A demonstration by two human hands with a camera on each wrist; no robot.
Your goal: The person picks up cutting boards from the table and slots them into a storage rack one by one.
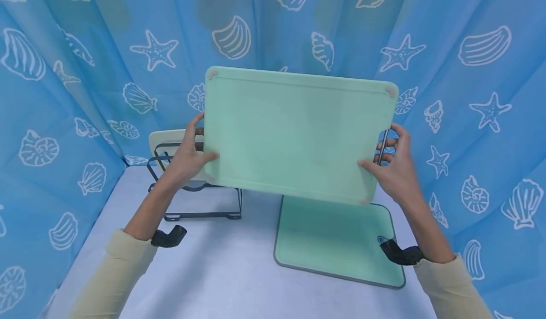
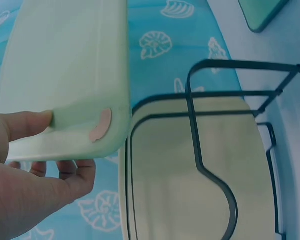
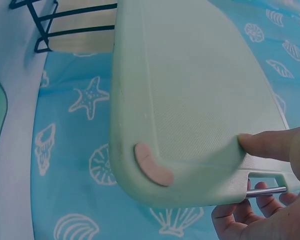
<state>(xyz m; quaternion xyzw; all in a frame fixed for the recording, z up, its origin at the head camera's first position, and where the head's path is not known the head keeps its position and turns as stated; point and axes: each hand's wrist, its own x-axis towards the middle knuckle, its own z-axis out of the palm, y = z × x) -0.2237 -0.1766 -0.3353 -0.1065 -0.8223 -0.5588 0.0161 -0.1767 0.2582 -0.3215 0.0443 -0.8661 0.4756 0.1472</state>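
Note:
Both hands hold up a pale green cutting board (image 1: 294,134) with pinkish corner pads. My left hand (image 1: 187,160) grips its left edge, thumb on the near face and fingers behind, as the left wrist view also shows. At the other end my right hand (image 1: 394,167) pinches the board beside its handle slot, thumb on the face and fingers behind near the metal bar (image 3: 266,192). Behind the left hand stands a black wire rack (image 1: 202,214) holding a cream board (image 2: 210,150). Under the raised board, a second green board (image 1: 337,243) with a grey rim lies flat.
The pale table (image 1: 230,271) carries the rack at its back left and the grey-rimmed board at right. A blue shell-print curtain (image 1: 264,30) hangs round the back and sides. Black wrist straps (image 1: 168,237) sit at the sleeve cuffs.

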